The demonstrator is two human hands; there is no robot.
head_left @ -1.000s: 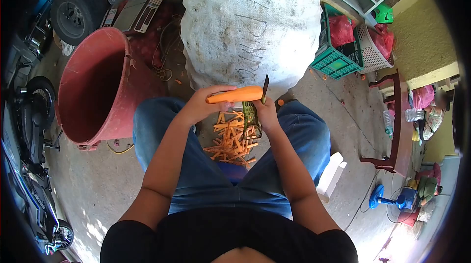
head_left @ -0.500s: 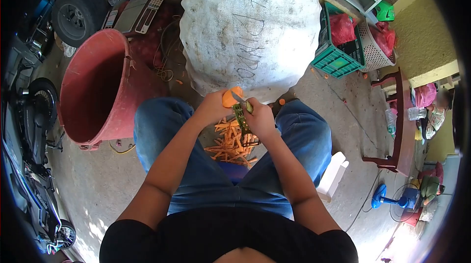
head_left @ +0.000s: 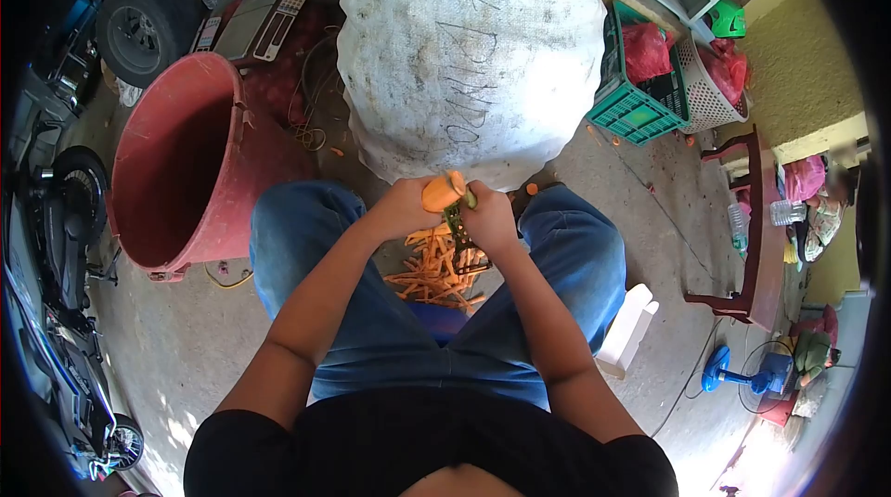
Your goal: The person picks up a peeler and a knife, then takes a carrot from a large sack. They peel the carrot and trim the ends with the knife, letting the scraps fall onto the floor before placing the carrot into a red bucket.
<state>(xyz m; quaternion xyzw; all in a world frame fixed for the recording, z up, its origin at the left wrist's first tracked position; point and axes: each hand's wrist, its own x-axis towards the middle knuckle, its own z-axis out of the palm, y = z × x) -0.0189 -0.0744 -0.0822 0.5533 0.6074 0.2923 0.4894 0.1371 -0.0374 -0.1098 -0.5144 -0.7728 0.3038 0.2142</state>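
My left hand (head_left: 401, 206) is wrapped round a thick peeled carrot (head_left: 444, 191), its cut end pointing up and away. Close beside it, my right hand (head_left: 489, 219) grips a knife (head_left: 471, 200) by its greenish handle; the blade is mostly hidden against the carrot. A dark green perforated strip (head_left: 456, 226) hangs under the right hand, and I cannot make out what it is. Below both hands, between my knees, lies a heap of orange carrot strips (head_left: 434, 272). Part of a blue surface (head_left: 440, 322) shows under the heap.
A big white sack (head_left: 473, 61) stands right in front of my knees. To the left are a red tub (head_left: 269, 163) and a parked motorcycle (head_left: 70, 348). A green crate (head_left: 636, 116), wooden bench (head_left: 763, 219), white box (head_left: 626, 335) and blue fan (head_left: 716, 370) are on the right.
The knife blade lay visibly across the carrot's top earlier and is now mostly out of sight. The carrot has tilted, showing its cut end more. Both hands remain close together.
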